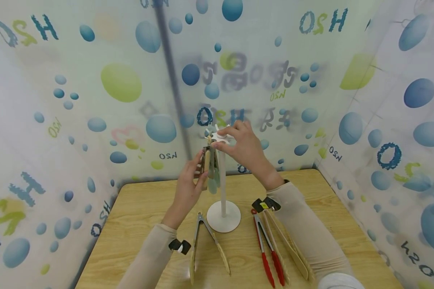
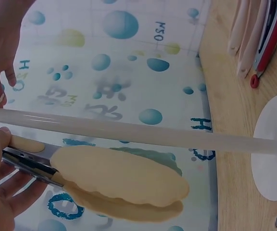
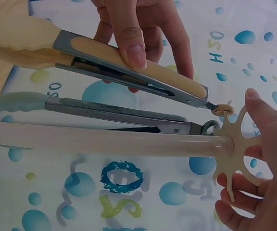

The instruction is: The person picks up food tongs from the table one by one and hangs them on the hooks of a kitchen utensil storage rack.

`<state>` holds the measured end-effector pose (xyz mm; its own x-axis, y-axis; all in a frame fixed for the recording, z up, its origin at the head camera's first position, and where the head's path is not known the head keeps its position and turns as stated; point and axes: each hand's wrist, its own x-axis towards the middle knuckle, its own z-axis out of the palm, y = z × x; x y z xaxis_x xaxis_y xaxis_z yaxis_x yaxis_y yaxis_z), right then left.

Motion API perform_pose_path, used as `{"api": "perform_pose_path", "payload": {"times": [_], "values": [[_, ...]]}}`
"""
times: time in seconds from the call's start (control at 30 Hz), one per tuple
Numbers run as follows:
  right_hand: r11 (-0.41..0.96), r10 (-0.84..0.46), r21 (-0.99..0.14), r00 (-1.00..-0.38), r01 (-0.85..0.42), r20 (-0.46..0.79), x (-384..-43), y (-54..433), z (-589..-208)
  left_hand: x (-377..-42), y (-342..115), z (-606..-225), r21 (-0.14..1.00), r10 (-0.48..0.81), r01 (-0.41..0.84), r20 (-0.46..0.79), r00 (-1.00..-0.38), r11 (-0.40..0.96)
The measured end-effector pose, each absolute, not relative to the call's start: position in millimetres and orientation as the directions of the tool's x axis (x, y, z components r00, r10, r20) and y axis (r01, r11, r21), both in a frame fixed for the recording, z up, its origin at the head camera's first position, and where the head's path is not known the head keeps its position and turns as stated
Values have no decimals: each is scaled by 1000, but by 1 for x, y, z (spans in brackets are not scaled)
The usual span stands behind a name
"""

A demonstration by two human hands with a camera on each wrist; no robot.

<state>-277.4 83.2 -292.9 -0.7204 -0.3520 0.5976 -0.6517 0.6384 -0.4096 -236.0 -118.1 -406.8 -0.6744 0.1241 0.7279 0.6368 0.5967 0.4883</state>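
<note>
A white stand (image 1: 223, 184) rises from a round base, with a ring of curved hooks (image 3: 233, 139) on top. My left hand (image 1: 191, 180) grips a pair of beige-tipped metal tongs (image 2: 114, 175), thumb on the beige handle inlay. Their tips point down and lie together, and their pull ring (image 3: 223, 109) overlaps one hook. From a neighbouring hook hang pale green tongs (image 3: 119, 114). At the top of the stand, my right hand (image 1: 246, 146) holds the hook ring between thumb and curled fingers.
On the wooden table (image 1: 148, 224), spread beige-tipped tongs (image 1: 199, 233) lie left of the base. Red tongs (image 1: 265, 249) lie to the right, beside beige tongs (image 1: 293, 253) partly under the right forearm. A patterned curtain (image 1: 76, 120) surrounds the back and sides.
</note>
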Motion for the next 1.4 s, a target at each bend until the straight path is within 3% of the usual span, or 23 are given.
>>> {"api": "perform_pose_path", "payload": {"times": [0.9,1.4], "values": [[635,-346,-401,-707,-660,616,-273,82,-297,-237,-97,-410,595,67,620,692,-719,512],[607,-533,-345,-689,-716,492,-280,102,-282,-240,-96,-412,619,37,587,671,-740,522]]}}
